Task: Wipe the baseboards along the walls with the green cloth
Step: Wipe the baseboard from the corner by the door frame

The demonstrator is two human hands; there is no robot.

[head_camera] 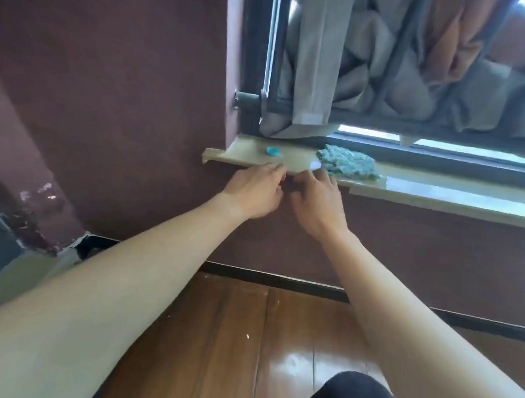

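The green cloth lies crumpled on the pale windowsill, untouched by either hand. My left hand and my right hand reach side by side to the sill's front edge, just left of the cloth. Their fingers are loosely bent at the edge, and I cannot tell whether they hold anything. The dark baseboard runs along the foot of the maroon wall, below my forearms.
A small blue cap sits on the sill left of the cloth. Grey curtains hang bunched over the window frame. The wall's left corner shows chipped paint. Glossy wooden floor lies below, with my dark-clad knee at the bottom.
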